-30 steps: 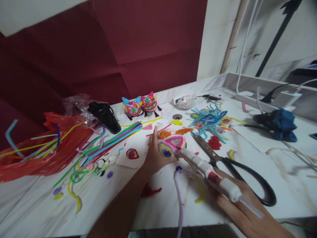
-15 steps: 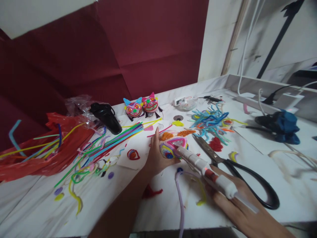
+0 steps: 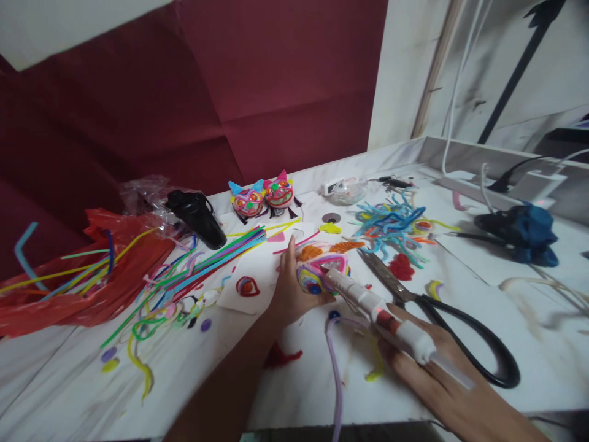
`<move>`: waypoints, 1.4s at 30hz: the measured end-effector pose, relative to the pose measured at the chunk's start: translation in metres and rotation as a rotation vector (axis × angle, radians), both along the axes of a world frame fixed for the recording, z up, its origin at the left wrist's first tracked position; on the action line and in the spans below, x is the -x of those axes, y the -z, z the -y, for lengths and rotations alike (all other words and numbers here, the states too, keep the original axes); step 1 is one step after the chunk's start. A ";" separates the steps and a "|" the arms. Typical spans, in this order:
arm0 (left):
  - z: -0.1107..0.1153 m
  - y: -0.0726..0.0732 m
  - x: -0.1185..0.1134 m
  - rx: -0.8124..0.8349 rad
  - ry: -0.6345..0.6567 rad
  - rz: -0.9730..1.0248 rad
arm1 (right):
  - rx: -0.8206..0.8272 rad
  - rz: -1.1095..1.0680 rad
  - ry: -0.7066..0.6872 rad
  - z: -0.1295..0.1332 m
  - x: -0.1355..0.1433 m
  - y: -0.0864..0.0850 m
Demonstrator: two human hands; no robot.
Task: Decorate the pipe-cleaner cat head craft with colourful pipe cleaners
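A colourful round craft piece (image 3: 317, 281) made of coiled fuzzy stems, with orange ear-like parts (image 3: 346, 247) behind it, lies on the white table. Fingers and thumb of my left hand (image 3: 293, 287) wrap around its left and near sides. My right hand (image 3: 426, 362) grips a white glue gun (image 3: 361, 299), whose tip touches or nearly touches the pink outline on the piece. Large scissors (image 3: 399, 293) with black handles lie just beyond my right hand. A lilac stem (image 3: 335, 374) curves towards the table's front edge.
Two finished cat-like heads (image 3: 248, 201) stand at the back. Bundled stems (image 3: 214, 261) and a red bag (image 3: 92, 294) lie left, beside a black object (image 3: 197, 218). Blue stems (image 3: 391, 224) are heaped behind the scissors; a dark blue item (image 3: 529, 234) sits at the right.
The glue gun's tip has shifted slightly left over the piece, and my right hand has moved a little with it. My left hand has stayed in place.
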State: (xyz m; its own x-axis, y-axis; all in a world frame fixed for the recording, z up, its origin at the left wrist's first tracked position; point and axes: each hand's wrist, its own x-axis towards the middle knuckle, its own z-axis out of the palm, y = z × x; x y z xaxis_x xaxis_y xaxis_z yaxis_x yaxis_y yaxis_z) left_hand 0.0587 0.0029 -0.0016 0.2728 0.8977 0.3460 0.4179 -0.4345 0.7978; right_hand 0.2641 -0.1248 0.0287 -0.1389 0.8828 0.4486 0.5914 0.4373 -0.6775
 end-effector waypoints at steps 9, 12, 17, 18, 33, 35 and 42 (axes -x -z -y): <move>-0.001 -0.001 0.000 0.012 0.002 -0.001 | 0.005 -0.033 0.076 0.007 -0.004 -0.002; -0.002 0.000 0.001 0.019 0.007 0.012 | -0.057 0.003 0.145 0.009 -0.007 0.001; -0.003 0.002 0.002 0.033 0.010 0.032 | -0.024 0.018 0.143 0.010 -0.010 0.007; -0.003 0.003 0.002 0.034 0.009 0.035 | -0.006 0.010 0.144 0.010 -0.010 0.006; -0.003 0.003 0.002 -0.013 0.007 0.011 | -0.020 -0.026 0.071 0.007 -0.004 -0.004; -0.002 0.002 0.001 -0.017 0.004 0.007 | 0.009 -0.030 0.035 0.006 -0.003 -0.004; -0.002 0.000 0.000 -0.013 0.019 -0.011 | -0.027 0.023 0.091 0.005 -0.002 0.001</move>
